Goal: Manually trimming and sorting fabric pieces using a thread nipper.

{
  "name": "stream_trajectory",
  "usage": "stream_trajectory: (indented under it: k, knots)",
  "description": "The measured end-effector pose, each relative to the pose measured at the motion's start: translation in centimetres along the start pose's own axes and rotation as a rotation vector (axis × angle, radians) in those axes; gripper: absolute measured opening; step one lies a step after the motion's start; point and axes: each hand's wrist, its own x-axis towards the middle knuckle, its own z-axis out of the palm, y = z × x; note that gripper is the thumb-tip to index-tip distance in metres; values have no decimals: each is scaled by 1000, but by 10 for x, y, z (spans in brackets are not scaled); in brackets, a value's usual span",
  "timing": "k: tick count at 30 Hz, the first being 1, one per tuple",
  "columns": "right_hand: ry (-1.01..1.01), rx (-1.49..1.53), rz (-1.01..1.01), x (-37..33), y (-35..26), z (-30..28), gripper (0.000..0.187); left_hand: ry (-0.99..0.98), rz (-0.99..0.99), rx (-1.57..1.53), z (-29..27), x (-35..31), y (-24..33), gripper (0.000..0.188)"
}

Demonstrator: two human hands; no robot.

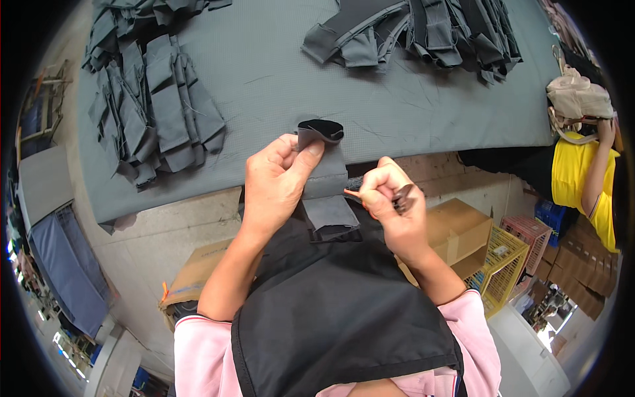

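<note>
My left hand (pixel 278 182) pinches a grey fabric strip (pixel 325 173) between thumb and fingers, near the table's front edge. Its upper end curls into a loop with a black inside, and a seam crosses its middle. The lower end hangs in front of my black apron (pixel 350 291). Just right of the strip, my right hand (pixel 397 212) is closed round a small tool (pixel 403 198), dark where it shows in the palm. A thin orange tip pokes out of the fingers toward the strip; the tool's exact kind is hidden by my grip.
On the grey-covered table (pixel 264 86) lie bundled grey fabric pieces (pixel 165 106) at left and more bundles (pixel 423 33) at the far right. Below stand cardboard boxes (pixel 456 228) and a yellow plastic crate (pixel 503 264). A person in yellow (pixel 582 175) is at the right, holding pale fabric.
</note>
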Motion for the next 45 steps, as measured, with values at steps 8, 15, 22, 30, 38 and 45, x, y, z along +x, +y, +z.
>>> stream_trajectory:
  k: [8,15,22,30,38,45]
  knots:
    - [-219,-537,-210,15,-19,2,28,-9,76,129,3,0,-10,18]
    - [-264,-547,-224,14,3,11,31,17,82,251,-1,1,-15,19]
    - [-45,-191,-18,-1,7,16,12,5,58,219,4,-1,-8,19]
    - [-19,515,48,-17,-8,-15,9,71,64,-10,8,-4,-3,19]
    - [-35,-515,-220,7,-7,2,31,-110,-99,125,-5,-1,0,44]
    - [-85,-404,-208,18,-1,14,16,-163,-113,162,-6,0,1,48]
